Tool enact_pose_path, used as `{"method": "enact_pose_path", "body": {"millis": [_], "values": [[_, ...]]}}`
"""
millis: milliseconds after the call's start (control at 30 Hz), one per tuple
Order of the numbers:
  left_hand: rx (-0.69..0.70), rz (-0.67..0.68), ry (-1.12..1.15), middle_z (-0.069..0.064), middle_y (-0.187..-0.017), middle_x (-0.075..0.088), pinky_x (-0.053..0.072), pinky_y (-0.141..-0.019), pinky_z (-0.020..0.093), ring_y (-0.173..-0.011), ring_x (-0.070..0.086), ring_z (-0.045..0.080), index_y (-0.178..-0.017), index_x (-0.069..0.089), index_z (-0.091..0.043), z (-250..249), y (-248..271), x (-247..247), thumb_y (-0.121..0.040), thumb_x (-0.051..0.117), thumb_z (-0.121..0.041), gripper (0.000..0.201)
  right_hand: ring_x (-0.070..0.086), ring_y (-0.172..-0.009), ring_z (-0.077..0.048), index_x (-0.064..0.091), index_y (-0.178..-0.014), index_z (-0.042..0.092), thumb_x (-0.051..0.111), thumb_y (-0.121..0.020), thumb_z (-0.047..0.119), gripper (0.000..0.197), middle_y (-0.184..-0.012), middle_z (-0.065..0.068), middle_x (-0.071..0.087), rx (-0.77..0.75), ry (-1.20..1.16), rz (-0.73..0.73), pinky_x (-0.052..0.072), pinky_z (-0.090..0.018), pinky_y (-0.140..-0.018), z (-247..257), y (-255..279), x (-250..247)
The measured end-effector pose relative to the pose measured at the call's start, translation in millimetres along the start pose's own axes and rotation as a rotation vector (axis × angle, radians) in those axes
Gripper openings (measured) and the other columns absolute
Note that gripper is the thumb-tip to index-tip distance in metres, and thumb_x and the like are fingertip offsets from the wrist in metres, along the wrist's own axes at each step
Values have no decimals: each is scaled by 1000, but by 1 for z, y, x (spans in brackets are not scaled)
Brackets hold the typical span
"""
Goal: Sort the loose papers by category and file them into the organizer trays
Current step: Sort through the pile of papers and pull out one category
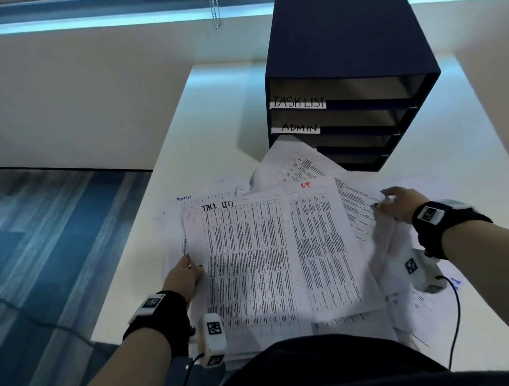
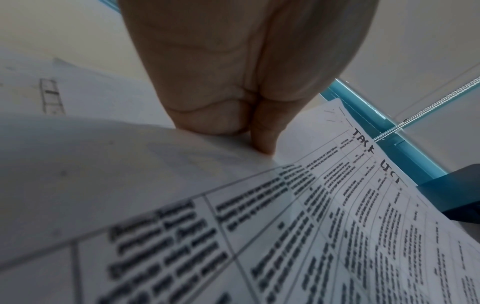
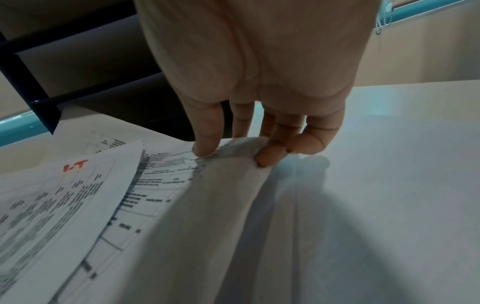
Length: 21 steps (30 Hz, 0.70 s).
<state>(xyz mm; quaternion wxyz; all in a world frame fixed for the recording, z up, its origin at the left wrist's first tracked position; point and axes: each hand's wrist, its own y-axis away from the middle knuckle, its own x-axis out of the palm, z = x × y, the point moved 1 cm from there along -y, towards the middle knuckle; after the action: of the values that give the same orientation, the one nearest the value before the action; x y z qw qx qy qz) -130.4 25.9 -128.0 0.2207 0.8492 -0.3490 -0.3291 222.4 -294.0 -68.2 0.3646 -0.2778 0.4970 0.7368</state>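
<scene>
A loose heap of printed sheets covers the near half of the white desk (image 1: 212, 120). On top lies a table sheet headed TASK LIST (image 1: 249, 268) (image 2: 350, 205); my left hand (image 1: 183, 276) (image 2: 249, 131) pinches its left edge. Right of it sits a sheet marked IT in red (image 1: 323, 248) (image 3: 64, 185). My right hand (image 1: 395, 202) (image 3: 233, 152) pinches the lifted right edge of another printed sheet (image 1: 360, 212) (image 3: 194, 205). The dark blue organizer (image 1: 346, 65) (image 3: 78, 72) stands behind the heap, with trays labelled TASK LIST (image 1: 298, 102) and ADMIN (image 1: 297, 128).
A sheet marked ADMIN (image 1: 184, 198) peeks out at the heap's far left. The desk's left edge drops to blue carpet (image 1: 39, 238). A blind chain (image 1: 214, 5) hangs at the back wall. Bare desk lies right of the right hand.
</scene>
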Motion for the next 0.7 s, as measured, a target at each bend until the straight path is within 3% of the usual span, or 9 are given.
{"method": "enact_pose_path", "body": {"millis": [67, 133, 200, 267, 333, 400, 500, 600, 700], "values": [[22, -2, -66, 16, -105, 64, 47, -94, 43, -101, 59, 36, -105, 56, -10, -11, 5, 2, -92, 51, -9, 14, 58, -80, -28, 49, -132, 14, 62, -87, 34, 50, -125, -15, 57, 21, -5, -6, 47, -31, -72, 1, 0, 2], [60, -23, -198, 15, -99, 62, 43, -81, 32, -93, 57, 32, -104, 52, -4, -22, 12, 2, -94, 49, -8, 11, 54, -76, -26, 54, -123, 10, 59, -90, 31, 40, -108, -14, 62, 21, 16, -60, 41, -28, -67, 1, -1, 2], [83, -34, -206, 18, -100, 63, 43, -79, 35, -91, 57, 32, -102, 52, -4, -26, 13, 2, -93, 49, -6, 9, 53, -64, -25, 58, -108, 8, 59, -90, 28, 27, -80, -10, 60, 22, -11, -64, 39, -27, -58, -3, 2, 1], [73, -48, -146, 20, -106, 64, 46, -85, 40, -96, 59, 34, -107, 55, -3, -30, 12, 0, -93, 49, -5, 15, 44, -45, -20, 58, -91, 8, 63, -89, 24, 17, -52, -6, 52, 45, -73, 68, 35, -24, -48, -10, 9, 1], [72, -64, -137, 20, -110, 63, 45, -82, 35, -94, 58, 31, -114, 55, -1, -35, 12, 0, -94, 48, -3, 21, 35, -33, -16, 55, -80, 9, 66, -87, 22, 18, -37, -2, 43, 73, -96, 254, 30, -19, -42, -18, 19, 1], [75, -76, -186, 22, -114, 61, 42, -82, 32, -96, 56, 32, -116, 53, 0, -39, 11, 1, -94, 49, -5, 23, 31, -30, -14, 54, -79, 11, 68, -86, 18, 17, -36, -1, 38, 95, -92, 380, 28, -17, -39, -26, 30, 3], [119, -85, -349, 29, -109, 60, 37, -78, 35, -99, 55, 39, -97, 48, 0, -48, 11, 8, -94, 49, -8, 8, 31, -31, -13, 59, -89, 9, 68, -84, 11, 10, -40, -1, 39, 94, -147, 469, 28, -16, -40, -31, 42, 15], [143, -67, -435, 32, -113, 58, 40, -85, 40, -105, 54, 42, -110, 48, 11, -56, 9, 15, -96, 46, -8, 24, 36, -32, -14, 65, -97, 6, 68, -84, 9, 13, -46, -3, 49, 47, -210, 517, 29, -18, -40, -26, 57, 33], [160, -86, -488, 32, -115, 55, 35, -80, 36, -107, 52, 42, -115, 46, 11, -65, 8, 19, -96, 45, -7, 27, 41, -26, -5, 66, -93, 9, 55, -86, -6, 20, -39, 7, 54, -15, -220, 471, 33, -15, -32, -11, 74, 50]]}}
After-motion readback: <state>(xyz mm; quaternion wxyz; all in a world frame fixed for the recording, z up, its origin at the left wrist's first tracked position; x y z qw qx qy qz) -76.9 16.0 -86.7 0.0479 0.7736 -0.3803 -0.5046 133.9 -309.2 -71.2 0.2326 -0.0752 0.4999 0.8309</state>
